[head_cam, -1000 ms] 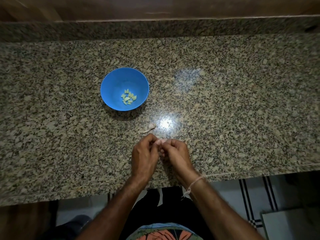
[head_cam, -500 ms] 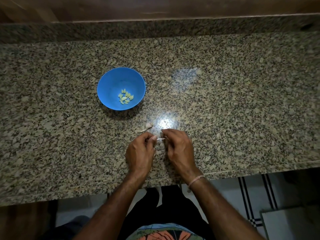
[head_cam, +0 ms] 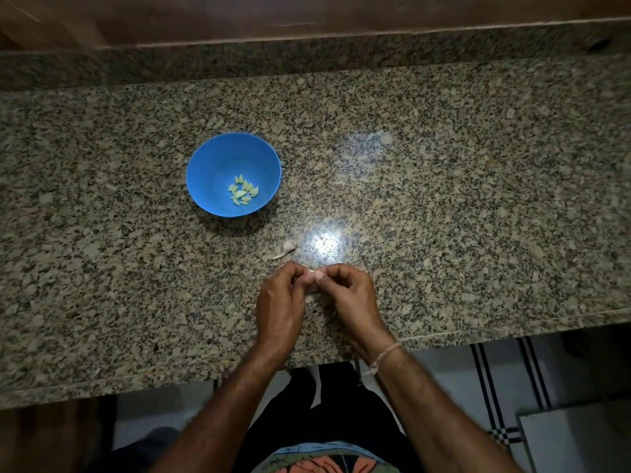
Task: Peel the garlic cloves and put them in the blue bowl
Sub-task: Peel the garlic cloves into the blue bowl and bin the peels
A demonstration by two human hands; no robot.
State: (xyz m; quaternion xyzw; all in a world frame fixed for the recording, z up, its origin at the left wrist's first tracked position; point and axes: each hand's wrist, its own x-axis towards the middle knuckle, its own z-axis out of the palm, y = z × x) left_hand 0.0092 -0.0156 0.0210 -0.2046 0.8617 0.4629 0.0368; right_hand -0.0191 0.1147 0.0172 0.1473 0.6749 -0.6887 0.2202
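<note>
Where hands meet: left hand [head_cam: 280,303] and right hand [head_cam: 353,298] pinch one garlic clove [head_cam: 314,275] between curled fingertips.
Counter [head_cam: 478,199]: speckled granite, lamp glare, loose clove [head_cam: 286,248] beside it.
Blue bowl [head_cam: 205,186]: peeled cloves [head_cam: 243,192] inside.
Floor [head_cam: 505,373]: pale tiles, dark stripes.

A thin pale thread bracelet [head_cam: 387,353], knotted with a loose end, circles the wrist behind the right hand [head_cam: 351,295]; bare forearms [head_cam: 444,414], black trousers [head_cam: 341,404], shirt [head_cam: 327,460] printed orange and teal
</note>
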